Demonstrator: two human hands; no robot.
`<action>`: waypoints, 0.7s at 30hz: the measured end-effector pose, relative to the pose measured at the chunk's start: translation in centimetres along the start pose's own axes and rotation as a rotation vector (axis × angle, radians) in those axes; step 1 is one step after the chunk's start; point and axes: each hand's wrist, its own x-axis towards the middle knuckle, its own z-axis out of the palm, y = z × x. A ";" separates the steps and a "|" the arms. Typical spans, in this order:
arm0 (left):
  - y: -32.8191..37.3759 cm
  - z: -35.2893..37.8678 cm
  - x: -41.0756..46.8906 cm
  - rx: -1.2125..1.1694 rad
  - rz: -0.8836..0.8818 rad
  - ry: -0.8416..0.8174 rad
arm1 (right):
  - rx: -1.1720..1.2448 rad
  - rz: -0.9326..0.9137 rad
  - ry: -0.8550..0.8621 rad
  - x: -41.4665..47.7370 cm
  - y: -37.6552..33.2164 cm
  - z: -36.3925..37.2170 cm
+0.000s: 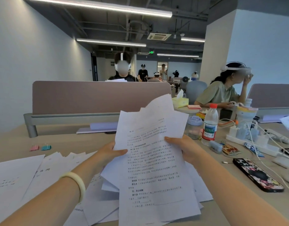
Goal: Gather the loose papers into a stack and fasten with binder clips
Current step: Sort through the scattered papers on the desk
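While the left hand and right hand were clamped on opposite edges of the uneven sheaf, held over the desk, a looser grip and edge-tapping were judged advisable. Loose sheets were spread left of the sheaf, binder clips placed farther left.

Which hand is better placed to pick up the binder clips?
Left. The pink binder clip and teal binder clip lie far left, beyond the left hand; the right hand would probably cross the held papers.

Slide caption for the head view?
Left hand and right hand grip uneven paper sheaf; pink binder clip and teal binder clip lie unused.
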 end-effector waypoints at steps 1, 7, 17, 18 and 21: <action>0.0 -0.3 -0.2 -0.023 0.009 -0.006 | 0.004 0.004 -0.044 -0.2 -0.3 -0.2; -1.5 -1.8 -0.4 -0.084 -0.041 -0.087 | -0.391 0.055 0.081 1.1 0.7 -0.7; -2.4 -2.0 -1.0 -0.023 0.026 0.114 | -0.181 0.065 0.074 2.1 3.2 -1.0; -2.1 -2.2 -1.1 -0.082 0.053 0.105 | -0.125 0.048 0.033 2.0 2.8 -1.2; -1.2 -2.2 -1.7 -0.199 0.035 0.017 | -0.030 0.035 -0.070 1.6 2.1 -1.3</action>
